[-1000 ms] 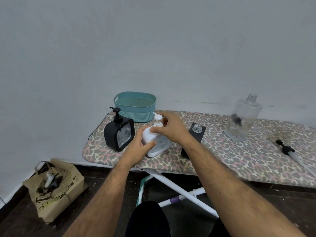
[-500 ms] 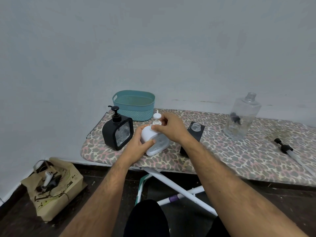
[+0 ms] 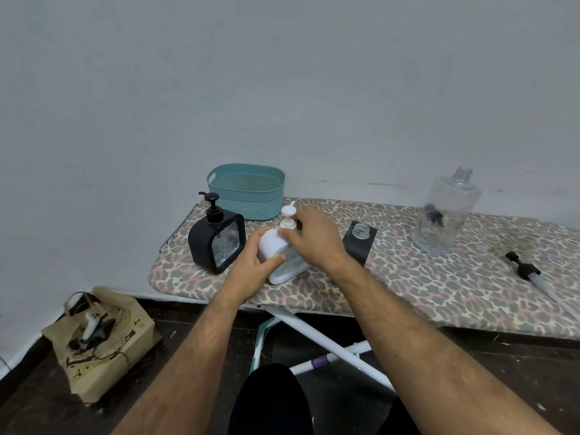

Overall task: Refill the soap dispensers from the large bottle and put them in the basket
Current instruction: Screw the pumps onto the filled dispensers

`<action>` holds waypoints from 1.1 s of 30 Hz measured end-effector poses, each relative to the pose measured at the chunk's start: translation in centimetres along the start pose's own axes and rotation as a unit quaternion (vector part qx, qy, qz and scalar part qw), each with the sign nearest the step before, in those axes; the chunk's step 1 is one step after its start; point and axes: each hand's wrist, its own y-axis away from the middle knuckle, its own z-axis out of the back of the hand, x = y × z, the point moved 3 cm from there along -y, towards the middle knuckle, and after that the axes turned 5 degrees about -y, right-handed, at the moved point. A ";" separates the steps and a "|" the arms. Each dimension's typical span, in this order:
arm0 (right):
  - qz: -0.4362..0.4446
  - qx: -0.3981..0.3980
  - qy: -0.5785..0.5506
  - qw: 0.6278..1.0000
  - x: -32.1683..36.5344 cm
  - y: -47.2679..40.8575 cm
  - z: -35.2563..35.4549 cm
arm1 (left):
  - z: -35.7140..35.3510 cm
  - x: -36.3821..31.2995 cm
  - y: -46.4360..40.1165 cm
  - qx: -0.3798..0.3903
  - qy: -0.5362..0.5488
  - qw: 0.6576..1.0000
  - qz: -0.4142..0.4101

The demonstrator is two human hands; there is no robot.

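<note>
Head view: white dispenser (image 3: 276,246) upright on the counter (image 3: 408,277), tilted slightly, pump nozzle (image 3: 287,211) pointing away toward the wall. Gripped round its body by left hand (image 3: 251,265); collar pinched by right hand (image 3: 314,237). Just left, black dispenser (image 3: 216,243); behind, teal basket (image 3: 248,189).
</note>
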 end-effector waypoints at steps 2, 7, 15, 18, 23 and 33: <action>-0.013 -0.015 0.021 1.000 0.1 0.2 -0.3 | -0.1 0.0 0.1 -0.011 -0.003 1.000 0.001; -0.038 -0.048 0.060 0.996 0.7 0.4 -0.5 | -0.3 -0.2 0.2 -0.033 -0.004 0.999 0.004; -0.082 -0.053 0.079 0.992 1.5 0.4 -0.8 | -0.5 -0.6 0.6 -0.057 -0.013 0.998 0.015; -0.086 -0.019 0.027 0.996 1.2 0.0 -0.7 | -0.5 -0.6 0.6 -0.056 -0.025 0.998 0.021; -0.068 0.039 -0.052 0.996 0.8 -0.2 0.2 | -0.5 -1.5 1.1 -0.082 -0.042 0.996 0.018; -0.057 0.049 -0.091 0.993 0.9 0.4 1.5 | 0.0 -2.9 1.9 -0.119 -0.068 0.990 0.027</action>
